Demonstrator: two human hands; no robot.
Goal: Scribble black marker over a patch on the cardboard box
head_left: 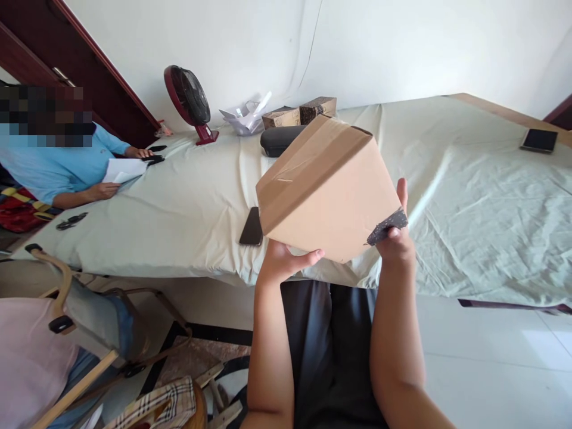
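A brown cardboard box sealed with clear tape is held up, tilted, above the near edge of the cloth-covered table. My left hand supports its lower left corner from beneath, thumb across the bottom edge. My right hand grips the lower right corner, where a dark speckled piece sticks out under the thumb. Both hands are closed on the box.
A black phone lies on the table left of the box. A red fan, small boxes, white paper and a dark case sit at the back. A tablet lies far right. A seated person in blue holds paper at the left. A chair stands nearby.
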